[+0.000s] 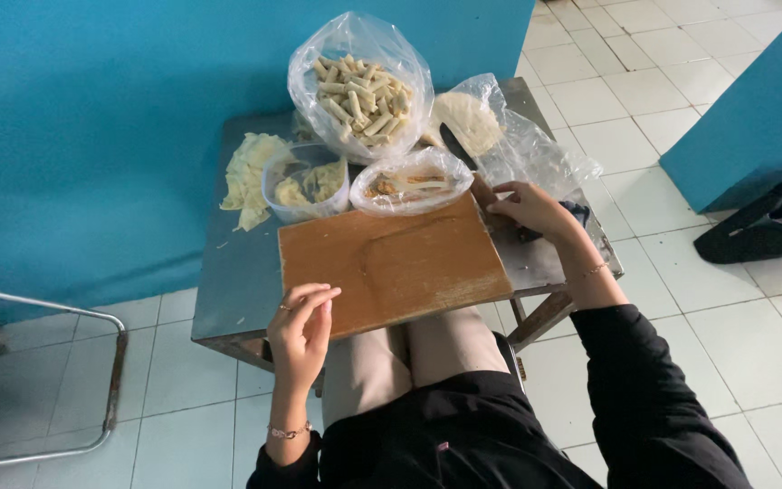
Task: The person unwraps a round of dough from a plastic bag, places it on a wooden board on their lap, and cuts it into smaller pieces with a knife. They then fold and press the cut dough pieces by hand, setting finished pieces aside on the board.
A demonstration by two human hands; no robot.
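**Both hands at the cutting board**

Left hand [300, 330] comes up from the lap, wrist bent, fingers curled loosely together with the tips resting on the near left corner of the cutting board [394, 263]. It grips nothing.

Right hand [527, 208] reaches forward along the board's right edge, forearm angled across the table [237, 272] corner. Fingers are wrapped narrowly around the handle of a knife [463, 158] (dark blade pointing away, toward the bags).

The board lies flat on the small metal table, its top bare, its near edge jutting past the table's front over the knees.

Beyond the far edge, touching or nearly so: a plastic tub [305, 186] with pale filling, a small bag [409, 181], a large clear bag of rolls [359, 91], and a bag of round wrappers [472, 122].

Open tiled floor lies right of the table; a blue wall closes the far side.
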